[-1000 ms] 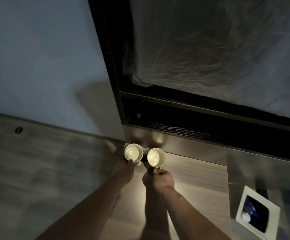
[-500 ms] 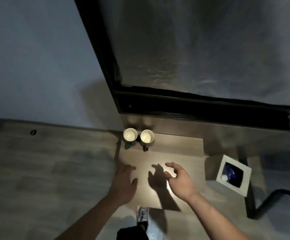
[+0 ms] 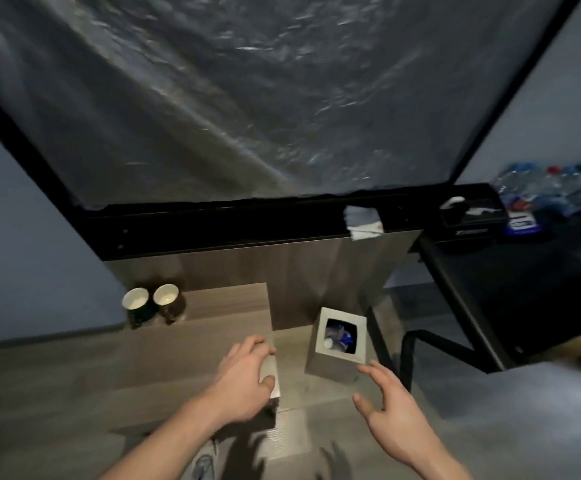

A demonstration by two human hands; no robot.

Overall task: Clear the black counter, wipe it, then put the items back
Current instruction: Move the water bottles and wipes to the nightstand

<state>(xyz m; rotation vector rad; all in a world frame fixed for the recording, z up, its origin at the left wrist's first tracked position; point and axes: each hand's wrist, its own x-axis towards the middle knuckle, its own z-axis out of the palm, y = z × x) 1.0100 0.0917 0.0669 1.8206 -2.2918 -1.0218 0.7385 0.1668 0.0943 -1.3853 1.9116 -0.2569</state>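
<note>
Two dark mugs with pale insides, the left mug (image 3: 138, 302) and the right mug (image 3: 167, 297), stand side by side at the back left corner of a low wooden platform (image 3: 209, 327). The black counter (image 3: 524, 299) stretches along the right, bearing a black tray (image 3: 469, 211) and plastic bottles (image 3: 555, 187). A pale cloth (image 3: 363, 221) hangs on the dark ledge below the covered screen. My left hand (image 3: 244, 379) hovers over the platform's right front corner, fingers loosely bent, holding nothing. My right hand (image 3: 391, 407) floats open in front of the bin.
A square grey bin (image 3: 337, 370) with blue trash inside stands on the floor between platform and counter. A large black-framed screen (image 3: 247, 98) wrapped in plastic film fills the wall above. Black cable (image 3: 431, 341) runs under the counter. My foot shows at the bottom.
Both hands let go of the mugs, which stay on the platform. My hands pulled back and to the right; the view swung right, revealing the black counter.
</note>
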